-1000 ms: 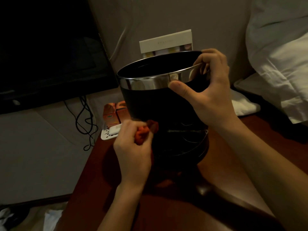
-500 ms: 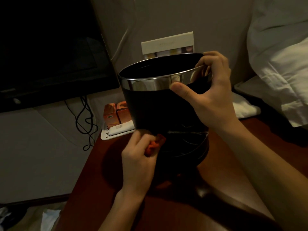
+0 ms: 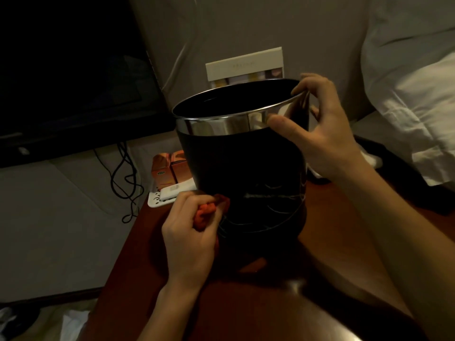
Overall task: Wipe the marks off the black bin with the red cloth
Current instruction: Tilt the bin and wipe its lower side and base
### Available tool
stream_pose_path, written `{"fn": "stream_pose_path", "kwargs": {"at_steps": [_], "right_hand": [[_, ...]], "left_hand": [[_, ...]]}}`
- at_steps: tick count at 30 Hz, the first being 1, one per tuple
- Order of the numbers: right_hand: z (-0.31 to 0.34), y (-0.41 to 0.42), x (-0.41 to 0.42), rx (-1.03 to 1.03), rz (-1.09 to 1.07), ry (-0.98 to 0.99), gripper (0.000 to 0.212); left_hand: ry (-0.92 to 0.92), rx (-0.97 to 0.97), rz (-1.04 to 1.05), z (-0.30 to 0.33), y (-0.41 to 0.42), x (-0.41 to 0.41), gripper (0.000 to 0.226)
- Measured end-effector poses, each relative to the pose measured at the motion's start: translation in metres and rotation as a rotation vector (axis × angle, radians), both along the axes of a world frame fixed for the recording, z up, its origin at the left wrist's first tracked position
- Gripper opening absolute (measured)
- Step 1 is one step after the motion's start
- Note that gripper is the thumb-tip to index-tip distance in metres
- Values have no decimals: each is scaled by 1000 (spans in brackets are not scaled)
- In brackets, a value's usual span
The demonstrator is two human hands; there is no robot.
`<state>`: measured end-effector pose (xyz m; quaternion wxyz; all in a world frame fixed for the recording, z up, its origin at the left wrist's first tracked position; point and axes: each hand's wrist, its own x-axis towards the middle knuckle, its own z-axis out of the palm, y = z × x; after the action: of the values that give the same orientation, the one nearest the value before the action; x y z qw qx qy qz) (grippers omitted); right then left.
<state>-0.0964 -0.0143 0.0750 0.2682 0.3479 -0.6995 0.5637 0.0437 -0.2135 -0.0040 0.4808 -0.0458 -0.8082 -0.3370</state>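
A black bin (image 3: 236, 163) with a shiny metal rim stands on a dark red-brown table (image 3: 246, 303). Pale curved marks (image 3: 268, 203) run across its lower side. My right hand (image 3: 317, 129) grips the rim on the right, thumb on the outside, fingers curled over the top edge. My left hand (image 3: 189, 232) holds a bunched red cloth (image 3: 209, 211) and presses it against the bin's lower left side, just left of the marks.
Orange boxes (image 3: 170, 168) and a white tray (image 3: 160, 198) sit behind the bin at the table's back left. A cream card (image 3: 243, 65) stands behind the bin. Black cables (image 3: 123, 180) hang left, below a dark screen (image 3: 69, 82). White bedding (image 3: 413, 94) lies right.
My left hand with the cloth has slid down and right along the bin's lower side, then settled against it. My right hand has kept its grip on the rim.
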Motion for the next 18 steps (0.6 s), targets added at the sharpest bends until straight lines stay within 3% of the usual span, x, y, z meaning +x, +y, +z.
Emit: {"fn": "stream_pose_path", "kwargs": {"at_steps": [4, 11, 18], "right_hand": [[0, -16, 10, -24, -98, 98, 64], [-6, -19, 12, -81, -55, 110, 63], [-1, -17, 12, -72, -62, 131, 54]], "left_hand": [[-15, 19, 13, -4, -1, -2, 15], [64, 122, -7, 6, -2, -3, 10], [-99, 73, 1, -17, -5, -12, 17]]}}
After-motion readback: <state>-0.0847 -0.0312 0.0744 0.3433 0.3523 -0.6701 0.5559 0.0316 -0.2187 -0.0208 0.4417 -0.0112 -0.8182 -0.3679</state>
